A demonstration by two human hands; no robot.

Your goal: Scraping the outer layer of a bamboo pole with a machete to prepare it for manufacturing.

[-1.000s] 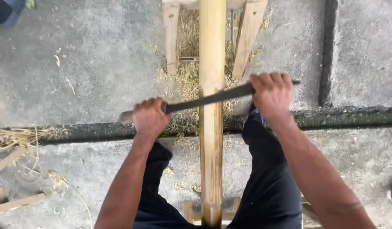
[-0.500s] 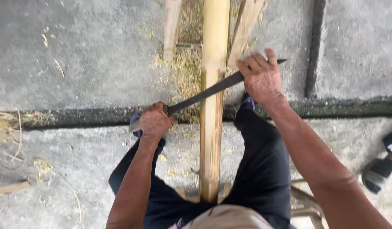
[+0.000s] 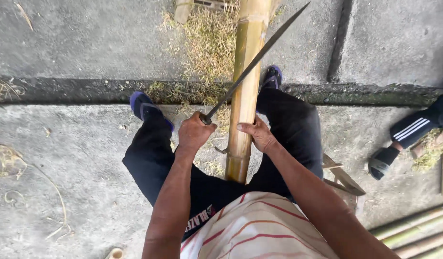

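A thick yellow bamboo pole runs from between my legs up to the top edge of the head view. My left hand is shut on the handle of a long dark blade, which slants up to the right across the pole. My right hand grips the pole's right side near its lower end. I sit with my legs in dark trousers on either side of the pole, with blue sandals on my feet.
Concrete paving with a dark mossy gutter runs across. Dry shavings lie beside the pole. Another person's leg and sandal are at the right edge. More bamboo poles lie at the lower right.
My right hand has let go of the blade's far end and taken hold of the pole. The left hand alone holds the blade, now steeper. The camera has come closer and lower.
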